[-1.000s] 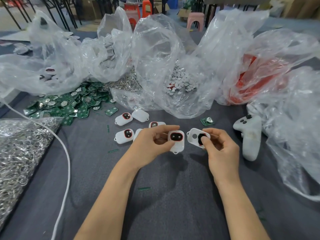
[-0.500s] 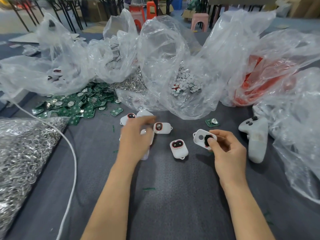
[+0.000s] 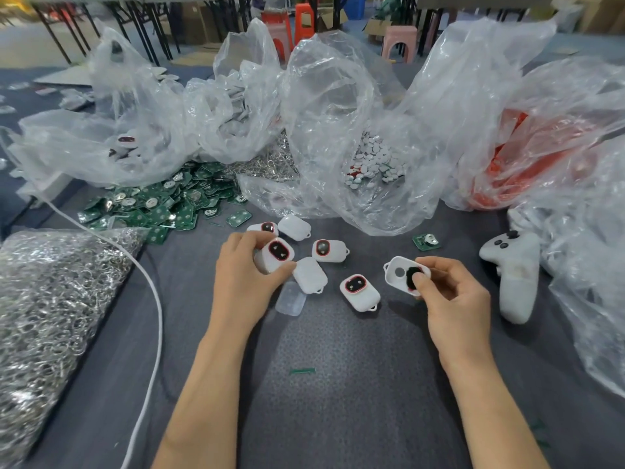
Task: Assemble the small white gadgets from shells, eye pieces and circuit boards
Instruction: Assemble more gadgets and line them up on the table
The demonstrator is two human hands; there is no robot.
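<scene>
My left hand (image 3: 247, 269) grips a white gadget shell with a red-rimmed dark eye piece (image 3: 275, 253), lifted just above the cloth. My right hand (image 3: 449, 296) holds an open white shell (image 3: 397, 274) with a round hole, my thumb pressing a black eye piece (image 3: 413, 277) into it. Several more white gadgets lie between the hands: one with a red-rimmed eye (image 3: 359, 290), another (image 3: 327, 250), a blank shell (image 3: 309, 275) and a clear cover (image 3: 291, 299). Green circuit boards (image 3: 159, 208) are heaped at the back left; a single board (image 3: 426, 241) lies near my right hand.
Clear plastic bags (image 3: 331, 106) crowd the back, one with small white discs (image 3: 375, 164). A bag of metal rings (image 3: 50, 306) fills the left. A white cable (image 3: 148, 333) runs down the left side. A white game controller (image 3: 515, 269) lies at right on the grey cloth (image 3: 338, 418).
My left hand put the gadget it held down in the middle, reached to the pile behind and picked up another eyed gadget. My right hand kept hold of the open shell.
</scene>
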